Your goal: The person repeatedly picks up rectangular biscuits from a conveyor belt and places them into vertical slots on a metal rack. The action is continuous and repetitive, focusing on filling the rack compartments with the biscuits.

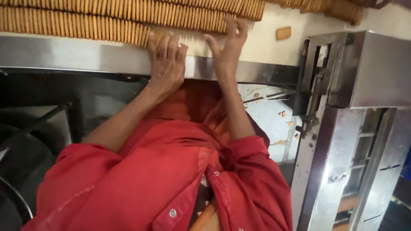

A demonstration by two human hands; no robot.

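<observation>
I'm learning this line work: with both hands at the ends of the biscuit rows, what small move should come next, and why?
Probably close the left hand and right hand toward each other. The left rests at the end of the near biscuit row, the right at the middle row, with loose biscuits in the gap between them.

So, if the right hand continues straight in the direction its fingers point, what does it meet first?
Most likely the middle row of biscuits. The right hand points up the belt, its fingertips already at that row's end, apparently touching it. Depth is hard to judge from this view.
</observation>
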